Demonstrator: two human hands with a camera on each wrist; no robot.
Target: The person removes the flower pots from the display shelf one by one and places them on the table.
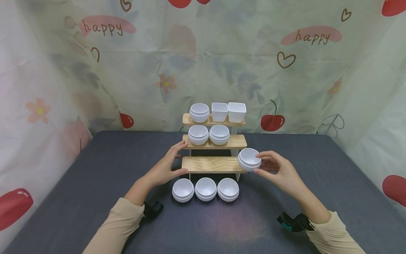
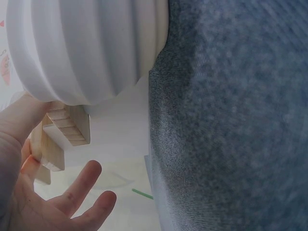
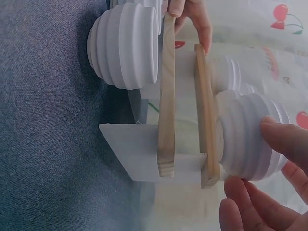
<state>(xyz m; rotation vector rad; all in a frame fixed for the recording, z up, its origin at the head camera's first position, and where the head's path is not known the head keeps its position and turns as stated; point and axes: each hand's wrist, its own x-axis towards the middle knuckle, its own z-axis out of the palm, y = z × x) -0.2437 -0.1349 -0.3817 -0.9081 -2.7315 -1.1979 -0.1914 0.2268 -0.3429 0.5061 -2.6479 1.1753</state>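
My right hand point(image 1: 280, 173) pinches a round white ribbed bowl point(image 1: 248, 158) between thumb and fingers, by the right end of the wooden stand's lowest shelf point(image 1: 209, 164). In the right wrist view, this bowl point(image 3: 252, 134) is beside a shelf edge; contact is hard to tell. My left hand point(image 1: 163, 167) touches the stand's left end, thumb at the lowest shelf and fingertips at the middle shelf point(image 1: 238, 141). Two of its fingers stretch out free in the left wrist view. Two round bowls stand on the middle shelf, a left one point(image 1: 198, 134) and a right one point(image 1: 219, 134).
The top shelf point(image 1: 187, 120) carries a round bowl point(image 1: 199, 112) and two square bowls, one point(image 1: 220, 112) beside the other point(image 1: 237, 112). Three round bowls, the middle one point(image 1: 205, 189) among them, stand in a row before the stand on the dark tablecloth point(image 1: 222, 229).
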